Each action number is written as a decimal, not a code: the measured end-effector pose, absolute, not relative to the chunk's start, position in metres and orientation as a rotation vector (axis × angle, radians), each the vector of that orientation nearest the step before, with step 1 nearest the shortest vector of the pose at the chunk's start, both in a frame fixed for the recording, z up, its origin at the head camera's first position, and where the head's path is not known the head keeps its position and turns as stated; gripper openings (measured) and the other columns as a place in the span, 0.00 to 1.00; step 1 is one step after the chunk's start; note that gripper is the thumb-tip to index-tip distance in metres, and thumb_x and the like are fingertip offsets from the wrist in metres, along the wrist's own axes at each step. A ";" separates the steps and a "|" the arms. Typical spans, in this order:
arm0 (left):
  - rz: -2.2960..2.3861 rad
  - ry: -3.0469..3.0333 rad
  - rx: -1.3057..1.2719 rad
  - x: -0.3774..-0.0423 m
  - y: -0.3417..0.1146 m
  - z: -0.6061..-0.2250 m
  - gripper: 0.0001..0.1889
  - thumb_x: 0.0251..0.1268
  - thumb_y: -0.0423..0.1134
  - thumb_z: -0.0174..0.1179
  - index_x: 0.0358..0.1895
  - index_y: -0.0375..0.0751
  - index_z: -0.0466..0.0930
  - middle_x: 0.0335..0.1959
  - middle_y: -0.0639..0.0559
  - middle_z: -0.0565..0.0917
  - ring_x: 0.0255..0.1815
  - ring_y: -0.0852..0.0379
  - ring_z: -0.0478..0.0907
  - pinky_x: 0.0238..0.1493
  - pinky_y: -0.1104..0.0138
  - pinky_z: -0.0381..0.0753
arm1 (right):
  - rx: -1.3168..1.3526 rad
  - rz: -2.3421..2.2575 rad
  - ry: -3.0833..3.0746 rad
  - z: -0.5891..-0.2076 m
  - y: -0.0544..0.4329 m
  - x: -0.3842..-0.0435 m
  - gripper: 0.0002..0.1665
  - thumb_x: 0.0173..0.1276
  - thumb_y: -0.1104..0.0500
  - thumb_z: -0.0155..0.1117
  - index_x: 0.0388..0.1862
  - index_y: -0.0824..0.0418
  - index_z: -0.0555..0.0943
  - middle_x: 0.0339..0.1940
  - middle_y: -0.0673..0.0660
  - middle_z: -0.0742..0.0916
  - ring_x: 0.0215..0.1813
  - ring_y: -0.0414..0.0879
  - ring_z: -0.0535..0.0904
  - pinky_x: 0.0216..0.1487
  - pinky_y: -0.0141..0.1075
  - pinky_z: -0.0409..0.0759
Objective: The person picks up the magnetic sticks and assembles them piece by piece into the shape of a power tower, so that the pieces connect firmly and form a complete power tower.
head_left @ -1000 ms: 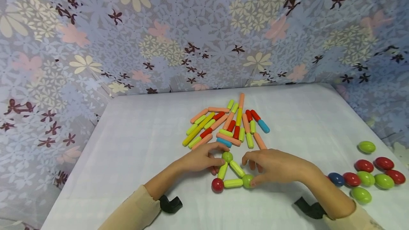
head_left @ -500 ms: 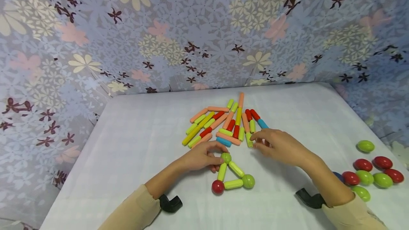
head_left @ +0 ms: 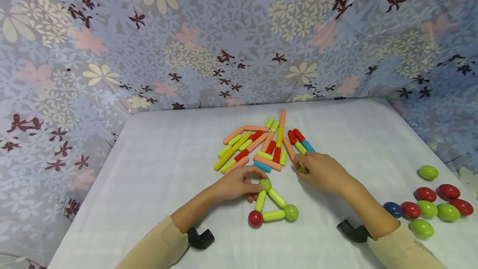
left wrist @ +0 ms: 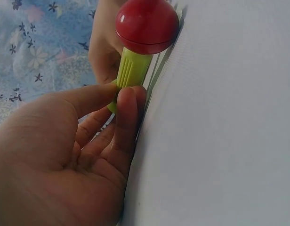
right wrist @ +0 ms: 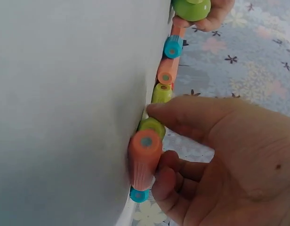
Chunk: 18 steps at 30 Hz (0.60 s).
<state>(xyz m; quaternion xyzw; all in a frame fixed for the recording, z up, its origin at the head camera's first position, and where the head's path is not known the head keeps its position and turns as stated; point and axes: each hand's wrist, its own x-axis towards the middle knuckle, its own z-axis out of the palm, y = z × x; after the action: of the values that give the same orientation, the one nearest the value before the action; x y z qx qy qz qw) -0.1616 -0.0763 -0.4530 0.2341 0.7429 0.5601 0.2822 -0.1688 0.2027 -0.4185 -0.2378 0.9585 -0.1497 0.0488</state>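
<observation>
Triangle (head_left: pixel 277 198) closed; left hand (head_left: pixel 239 184) pinched it. Beyond triangle: right hand (head_left: pixel 323 172) pinched green stick (head_left: pixel 303 169); other sticks (head_left: pixel 267 162) lay unjoined.

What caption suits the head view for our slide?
Left hand holds a rod-and-ball triangle; right hand at loose coloured rods.

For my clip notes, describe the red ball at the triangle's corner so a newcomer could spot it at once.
On the white table, find the triangle of green rods that the left hand touches. The red ball sits at its near-left corner; the other two corners are green balls.
</observation>
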 end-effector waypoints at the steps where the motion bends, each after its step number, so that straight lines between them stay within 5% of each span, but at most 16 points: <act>1: 1.501 1.990 0.626 -0.162 -0.077 -0.453 0.14 0.64 0.36 0.64 0.52 0.47 0.79 0.34 0.47 0.85 0.23 0.49 0.82 0.31 0.60 0.84 | -0.696 -0.457 2.913 -0.419 0.202 -0.170 0.14 0.58 0.58 0.70 0.42 0.51 0.78 0.23 0.47 0.74 0.24 0.43 0.68 0.24 0.36 0.66; 4: 1.500 1.992 0.631 -0.162 -0.077 -0.454 0.14 0.64 0.36 0.64 0.52 0.48 0.79 0.35 0.48 0.84 0.23 0.49 0.82 0.31 0.60 0.84 | -0.631 -0.446 2.873 -0.420 0.201 -0.174 0.22 0.56 0.57 0.69 0.50 0.52 0.77 0.24 0.49 0.76 0.25 0.44 0.69 0.24 0.38 0.67; 7: 1.495 1.992 0.645 -0.162 -0.077 -0.456 0.14 0.64 0.37 0.64 0.52 0.49 0.79 0.33 0.47 0.85 0.23 0.49 0.82 0.31 0.59 0.84 | -0.616 -0.429 2.815 -0.419 0.201 -0.176 0.27 0.57 0.54 0.68 0.57 0.53 0.78 0.36 0.49 0.82 0.32 0.45 0.72 0.32 0.43 0.74; 10: 1.492 1.988 0.651 -0.162 -0.077 -0.457 0.14 0.64 0.38 0.64 0.53 0.50 0.78 0.29 0.46 0.85 0.23 0.49 0.82 0.31 0.59 0.83 | -0.596 -0.535 2.691 -0.414 0.201 -0.177 0.27 0.63 0.54 0.64 0.62 0.53 0.77 0.38 0.52 0.82 0.27 0.45 0.75 0.32 0.44 0.76; 14: 1.495 1.990 0.655 -0.161 -0.078 -0.456 0.14 0.64 0.38 0.64 0.53 0.50 0.79 0.31 0.48 0.85 0.22 0.49 0.82 0.31 0.59 0.83 | -0.625 -0.879 2.526 -0.400 0.196 -0.174 0.23 0.67 0.58 0.60 0.61 0.52 0.77 0.29 0.55 0.78 0.11 0.46 0.69 0.18 0.38 0.72; 18: 1.500 1.993 0.661 -0.162 -0.078 -0.454 0.14 0.64 0.37 0.63 0.53 0.49 0.78 0.37 0.50 0.84 0.23 0.49 0.82 0.31 0.59 0.83 | -0.876 -1.075 2.518 -0.391 0.182 -0.169 0.19 0.65 0.56 0.66 0.55 0.49 0.79 0.29 0.51 0.80 0.20 0.43 0.73 0.20 0.36 0.74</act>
<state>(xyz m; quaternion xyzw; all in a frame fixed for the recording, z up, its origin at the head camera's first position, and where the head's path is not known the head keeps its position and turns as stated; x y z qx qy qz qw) -0.1618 -0.0782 -0.4539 0.2463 0.7420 0.5587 0.2768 -0.1688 0.1824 -0.3912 -0.3021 0.8681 -0.3707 0.1330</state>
